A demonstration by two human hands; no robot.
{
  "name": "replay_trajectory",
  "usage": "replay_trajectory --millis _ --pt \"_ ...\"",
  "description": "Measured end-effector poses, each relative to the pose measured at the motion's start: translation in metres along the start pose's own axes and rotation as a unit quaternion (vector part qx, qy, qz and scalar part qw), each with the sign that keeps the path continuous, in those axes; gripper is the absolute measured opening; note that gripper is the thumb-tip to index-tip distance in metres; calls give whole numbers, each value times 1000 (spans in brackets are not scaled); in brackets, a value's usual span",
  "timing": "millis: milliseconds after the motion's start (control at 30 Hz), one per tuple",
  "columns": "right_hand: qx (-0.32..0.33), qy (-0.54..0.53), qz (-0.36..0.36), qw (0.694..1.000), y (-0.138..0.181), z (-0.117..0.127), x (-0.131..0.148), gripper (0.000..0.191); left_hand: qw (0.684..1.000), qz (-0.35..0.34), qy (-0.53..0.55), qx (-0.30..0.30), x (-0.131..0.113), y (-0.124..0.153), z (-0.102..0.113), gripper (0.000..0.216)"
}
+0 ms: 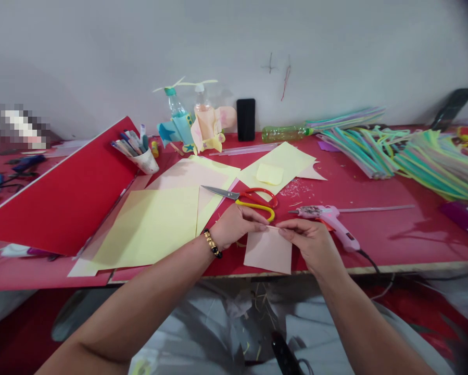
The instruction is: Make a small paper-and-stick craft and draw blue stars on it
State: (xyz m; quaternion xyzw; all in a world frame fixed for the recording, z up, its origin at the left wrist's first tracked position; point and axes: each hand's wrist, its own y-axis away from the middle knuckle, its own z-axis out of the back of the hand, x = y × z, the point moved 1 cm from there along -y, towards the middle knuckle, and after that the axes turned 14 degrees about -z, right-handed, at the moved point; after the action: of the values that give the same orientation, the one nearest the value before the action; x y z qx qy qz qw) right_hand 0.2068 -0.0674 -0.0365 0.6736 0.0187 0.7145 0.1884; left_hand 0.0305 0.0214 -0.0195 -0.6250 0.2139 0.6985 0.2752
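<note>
A small pale pink sheet of paper hangs at the front edge of the table, its top edge pinched between both hands. My left hand, with a beaded bracelet at the wrist, grips the top left part with thumb and finger. At the top right, my right hand pinches the same edge. Just beyond my left hand lie scissors with red and yellow handles, their blades resting on yellow paper. To the right of my right hand rests a pink glue gun with a clear glue stick in its back.
Yellow sheets cover the left middle of the red table. A red board leans beside a pen cup. Decorated bottles, a phone and a green bottle stand or lie at the back. Pipe cleaners are heaped right.
</note>
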Motion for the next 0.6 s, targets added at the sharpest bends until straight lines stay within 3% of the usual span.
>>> replay_trajectory --millis 233,600 --pt "-6 27 12 1000 2 0 1 14 997 6 -68 46 2 2 0 31" --pt "11 156 32 987 8 -2 14 25 993 -27 -108 39 -4 3 -3 26"
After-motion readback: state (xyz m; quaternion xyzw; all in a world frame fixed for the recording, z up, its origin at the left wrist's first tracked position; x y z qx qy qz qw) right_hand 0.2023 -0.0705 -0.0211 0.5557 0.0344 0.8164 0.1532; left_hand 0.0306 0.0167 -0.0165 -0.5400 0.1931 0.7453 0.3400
